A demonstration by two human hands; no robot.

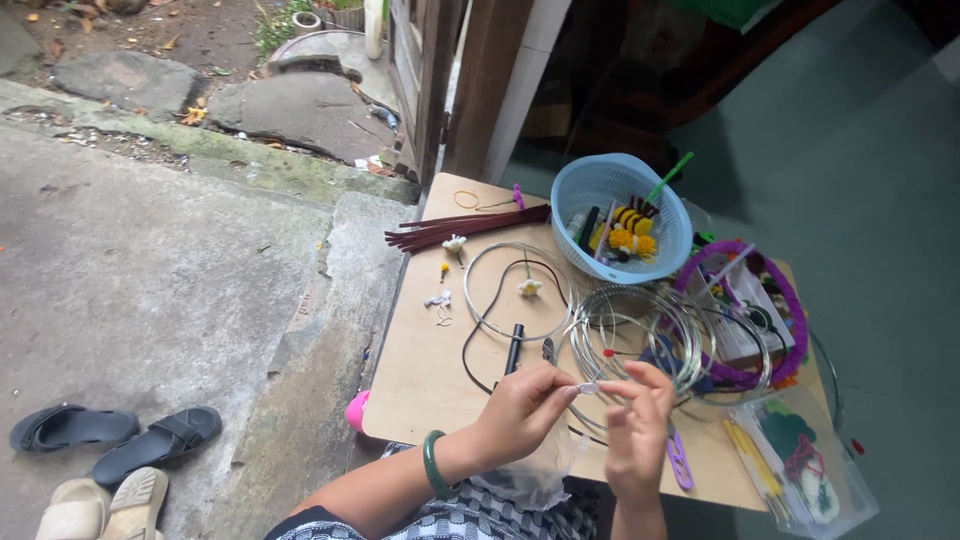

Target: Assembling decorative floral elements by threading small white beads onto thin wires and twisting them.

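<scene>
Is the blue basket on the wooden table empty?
No: the blue basket on the wooden table holds yellow-and-black fuzzy pieces and several sticks, one green stick poking over its rim.

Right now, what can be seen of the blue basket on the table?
The blue basket is a round, light blue bowl that looks like plastic, its wall pierced with fine slots like a colander. It stands upright near the far edge of the table, apart from both hands. Inside lie a yellow-and-black striped fuzzy piece and some sticks; a green stick pokes out over the rim. Silver wire rings lie just in front of it.
</scene>
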